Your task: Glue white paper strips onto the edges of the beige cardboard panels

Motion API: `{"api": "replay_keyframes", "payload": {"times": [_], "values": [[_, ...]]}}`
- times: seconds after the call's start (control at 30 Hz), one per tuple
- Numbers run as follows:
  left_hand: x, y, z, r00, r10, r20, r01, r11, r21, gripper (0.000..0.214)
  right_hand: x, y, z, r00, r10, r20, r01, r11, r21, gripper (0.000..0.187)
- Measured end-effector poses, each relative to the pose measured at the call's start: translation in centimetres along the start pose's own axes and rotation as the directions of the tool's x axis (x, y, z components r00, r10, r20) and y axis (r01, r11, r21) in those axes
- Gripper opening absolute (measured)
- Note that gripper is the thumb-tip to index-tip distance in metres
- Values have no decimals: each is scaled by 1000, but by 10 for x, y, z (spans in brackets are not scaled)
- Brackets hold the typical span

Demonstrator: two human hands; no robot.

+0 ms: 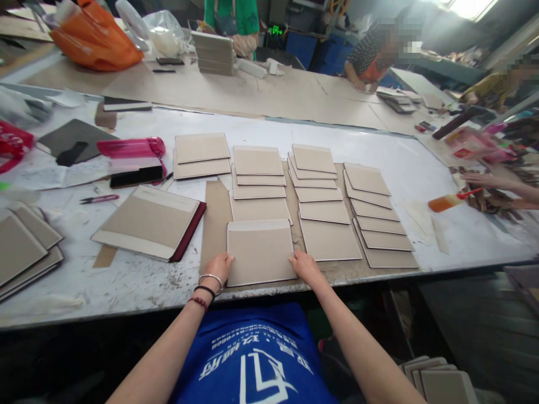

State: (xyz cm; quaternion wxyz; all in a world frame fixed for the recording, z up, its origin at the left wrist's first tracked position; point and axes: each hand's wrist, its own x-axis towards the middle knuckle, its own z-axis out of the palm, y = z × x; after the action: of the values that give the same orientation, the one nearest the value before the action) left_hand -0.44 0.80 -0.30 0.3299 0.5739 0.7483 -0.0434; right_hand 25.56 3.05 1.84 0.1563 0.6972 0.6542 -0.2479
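A beige board panel with dark edges (260, 255) lies near the front edge of the table, between my two hands. My left hand (219, 268) pinches its left side, with the fingers closed on it. On the opposite side, my right hand (305, 266) grips the right edge the same way. Behind it, similar panels (259, 191) overlap in a column. To the right are two more overlapping columns, one of panels (324, 235) and another of panels (385, 238). A brown cardboard sheet (213, 216) shows under them.
At left are a larger board with a dark red edge (147, 221), a pink pen (99, 199), a pink case (131, 147) and a panel stack (25, 247). An orange-handled tool (446, 202) lies right, near another person's hand (492, 182). Co-workers stand across the far table (290, 92).
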Motion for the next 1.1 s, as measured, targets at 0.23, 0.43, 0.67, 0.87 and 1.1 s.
{"api": "replay_keyframes", "payload": {"times": [0.23, 0.43, 0.67, 0.87, 1.1], "values": [[-1, 1, 0, 1000, 3, 5, -3, 1000, -28, 30, 0, 1, 3, 1000, -15, -9, 15, 1000, -23, 22], [0, 0, 2, 1000, -5, -3, 5, 999, -33, 29, 0, 0, 2, 1000, -18, -12, 18, 1000, -23, 22], [1, 0, 2, 1000, -26, 8, 26, 999, -20, 30, 0, 1, 2, 1000, -13, -7, 13, 1000, -8, 23], [3, 0, 0, 999, -31, 23, 31, 999, 7, 31, 0, 1, 5, 1000, 4, -7, -4, 1000, 18, 24], [2, 1, -1, 999, -41, 25, 41, 999, 23, 31, 0, 1, 4, 1000, 14, 0, -14, 999, 29, 25]]}}
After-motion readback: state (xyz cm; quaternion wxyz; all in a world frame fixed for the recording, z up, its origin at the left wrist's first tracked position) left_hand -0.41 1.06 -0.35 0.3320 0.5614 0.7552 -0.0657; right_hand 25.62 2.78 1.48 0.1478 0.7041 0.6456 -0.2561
